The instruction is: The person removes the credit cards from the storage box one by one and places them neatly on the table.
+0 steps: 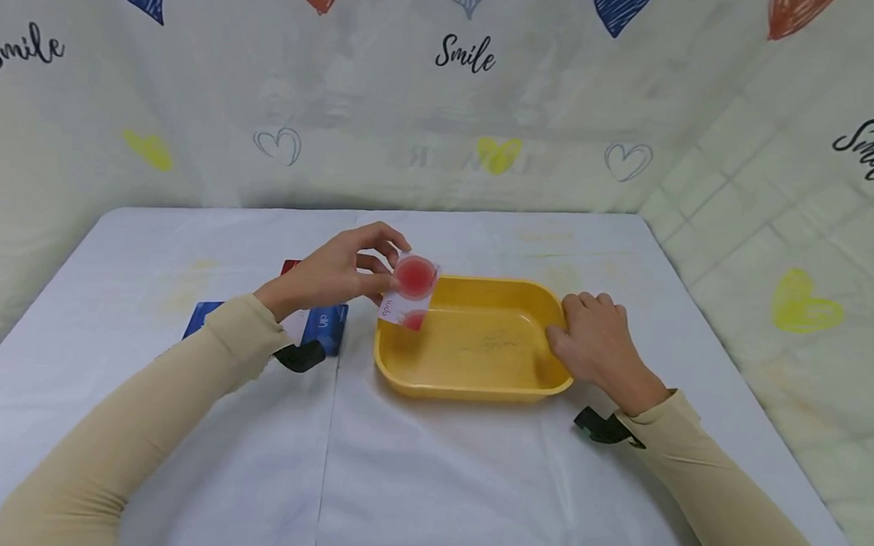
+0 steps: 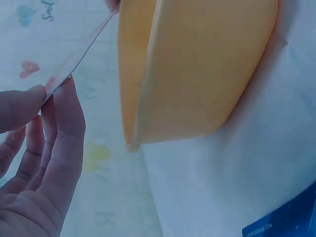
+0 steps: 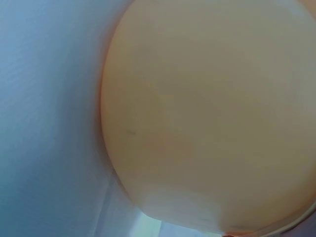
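Note:
My left hand pinches a small white card with red circles on it between thumb and fingers. The card is held tilted over the left end of a yellow plastic tray. Seen almost edge-on in the left wrist view, the card stands beside the tray's rim. At the tray's right end, my right hand grips the rim, thumb on the inner side. The right wrist view is mostly filled by the tray's outer wall. Inside the tray only its bare, scuffed floor shows.
Left of the tray, blue cards lie on the white-covered table, partly hidden by my left arm. A red piece peeks out behind that wrist. A printed cloth wall rises behind the table.

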Demonstrator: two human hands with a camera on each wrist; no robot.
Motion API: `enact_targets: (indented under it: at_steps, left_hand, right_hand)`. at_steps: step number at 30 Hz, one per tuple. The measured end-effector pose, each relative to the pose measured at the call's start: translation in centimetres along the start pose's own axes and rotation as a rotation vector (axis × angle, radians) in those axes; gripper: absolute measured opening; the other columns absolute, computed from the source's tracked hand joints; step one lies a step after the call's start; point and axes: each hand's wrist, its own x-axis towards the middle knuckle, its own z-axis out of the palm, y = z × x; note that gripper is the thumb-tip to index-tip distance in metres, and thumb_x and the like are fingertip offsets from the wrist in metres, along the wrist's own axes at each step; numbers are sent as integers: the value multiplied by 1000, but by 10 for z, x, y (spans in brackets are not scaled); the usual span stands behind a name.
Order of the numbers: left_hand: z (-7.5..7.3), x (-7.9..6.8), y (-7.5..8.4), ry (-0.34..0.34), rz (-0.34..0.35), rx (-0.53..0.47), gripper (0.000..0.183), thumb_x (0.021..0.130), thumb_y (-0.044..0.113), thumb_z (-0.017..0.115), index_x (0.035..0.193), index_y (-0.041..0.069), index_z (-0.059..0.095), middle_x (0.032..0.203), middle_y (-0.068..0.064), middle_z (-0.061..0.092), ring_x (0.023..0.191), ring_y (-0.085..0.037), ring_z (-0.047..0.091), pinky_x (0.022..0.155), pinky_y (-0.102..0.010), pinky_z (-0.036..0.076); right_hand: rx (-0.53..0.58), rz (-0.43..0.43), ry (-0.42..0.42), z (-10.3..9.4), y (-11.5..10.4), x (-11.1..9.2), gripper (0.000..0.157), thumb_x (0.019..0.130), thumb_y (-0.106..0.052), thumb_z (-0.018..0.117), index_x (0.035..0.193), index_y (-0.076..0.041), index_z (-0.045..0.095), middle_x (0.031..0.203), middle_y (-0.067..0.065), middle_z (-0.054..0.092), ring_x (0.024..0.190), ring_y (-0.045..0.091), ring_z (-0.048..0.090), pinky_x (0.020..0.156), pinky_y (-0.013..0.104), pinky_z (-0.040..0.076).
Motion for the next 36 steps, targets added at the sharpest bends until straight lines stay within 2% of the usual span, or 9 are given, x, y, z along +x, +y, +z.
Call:
enact_targets:
  at_steps: [15, 25, 31, 36]
  left_hand:
    - [-25, -23, -13, 117, -39, 6, 43, 95, 15, 74, 134, 16, 55, 121, -12, 57, 106, -27, 70, 82, -39, 66]
    - [-40, -35, -20, 168, -92, 20, 44, 97, 18, 72, 136, 20, 52, 124, -10, 56, 108, -25, 70, 88, -44, 65]
    - [-49, -42, -24, 212, -121, 50, 48, 97, 20, 72, 140, 21, 50, 128, -10, 56, 113, -27, 70, 91, -48, 63]
    - [-56, -46, -28, 239, -142, 67, 51, 97, 21, 71, 143, 20, 48, 134, -9, 55, 121, -30, 68, 91, -47, 63]
  right_hand:
    - [5, 3, 6, -1, -2, -1, 34, 97, -23, 40, 107, 3, 58, 93, 16, 56, 88, 35, 43, 78, 45, 32]
    - [-6, 22, -11, -3, -4, -1, 34, 97, -24, 41, 108, 4, 58, 92, 16, 56, 89, 35, 43, 78, 45, 32]
    - [-3, 22, -11, -3, -4, -1, 33, 97, -24, 41, 107, 3, 58, 90, 15, 55, 88, 35, 43, 77, 43, 30]
    - [-7, 19, -11, -2, -5, 1, 33, 97, -24, 41, 106, 3, 58, 90, 15, 56, 88, 36, 43, 77, 44, 31]
